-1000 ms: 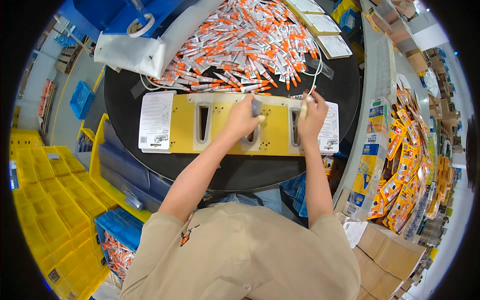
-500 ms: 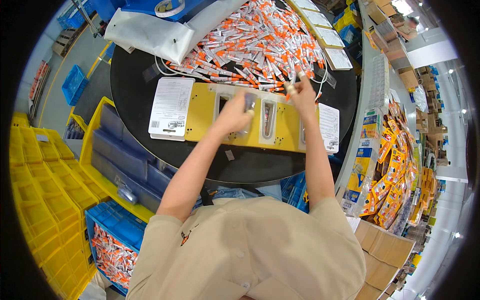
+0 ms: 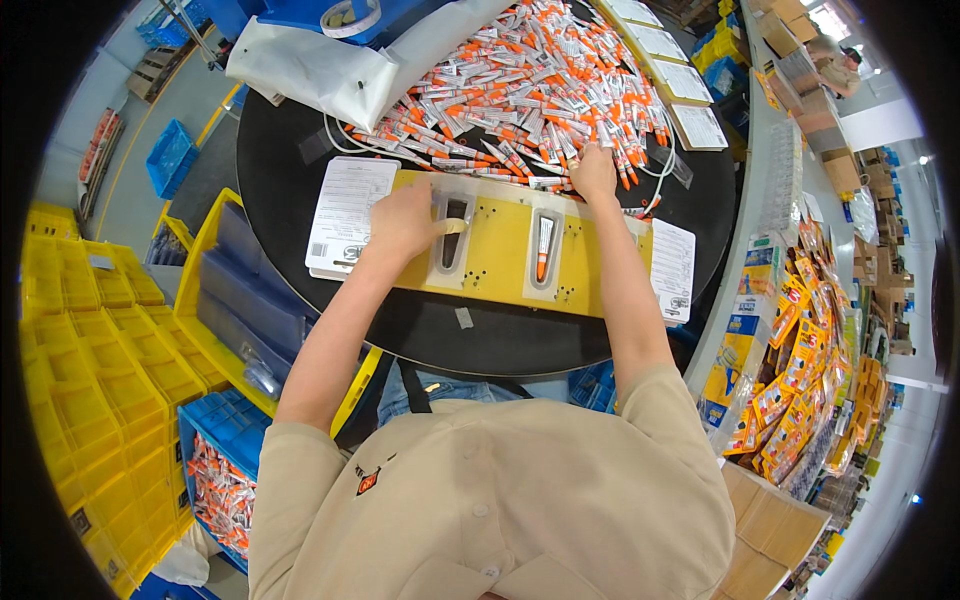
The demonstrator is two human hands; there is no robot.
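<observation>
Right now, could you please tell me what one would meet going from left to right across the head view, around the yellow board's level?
Stacked yellow crates, left pile of white cards, left hand, lone white-and-orange tube, right hand, right pile of white cards, orange packages.

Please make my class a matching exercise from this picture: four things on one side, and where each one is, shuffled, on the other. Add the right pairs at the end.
Things
1. Left hand
2. Right hand
3. Yellow board
4. Roll of tape

Places
A. Between white cards at its left and right ends
B. At the near edge of the pile of tubes
C. Near the top of the picture, against something blue
D. Toward the left end of the board, beside a dark slot

Right pairs
1-D, 2-B, 3-A, 4-C
</observation>
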